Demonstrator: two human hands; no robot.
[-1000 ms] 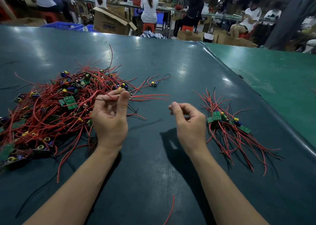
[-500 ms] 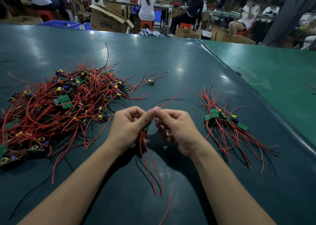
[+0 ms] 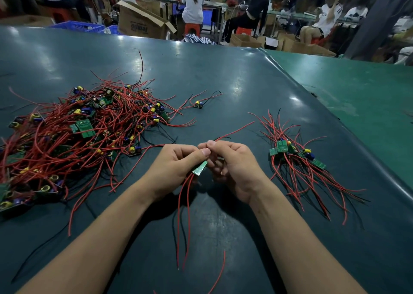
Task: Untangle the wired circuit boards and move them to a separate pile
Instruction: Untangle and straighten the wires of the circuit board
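Since half a second ago the hands stay together over the middle of the counter [image 3: 223, 74], but the green circuit board [image 3: 200, 168] now shows more plainly between them, and the view has moved a little closer. One board is held, with two long red wires [image 3: 184, 222] hanging from it toward the person and one red wire going up and away to the right. The left hand [image 3: 173, 170] pinches the board with thumb and curled fingers, and the right hand [image 3: 232, 166] is curled around the wire end beside it, the two thumbs touching; I think they hold it above the surface so that the wires can hang free and be straightened before the board is put down. On the left lies one big tangled pile [image 3: 73, 137] of boards and red wires, too many to count. On the right is one small sorted pile [image 3: 297, 159], where I count about five boards with wires laid in the same direction. One single board [image 3: 198, 104] lies apart behind the hands, and one loose red wire [image 3: 220, 271] lies near the front edge
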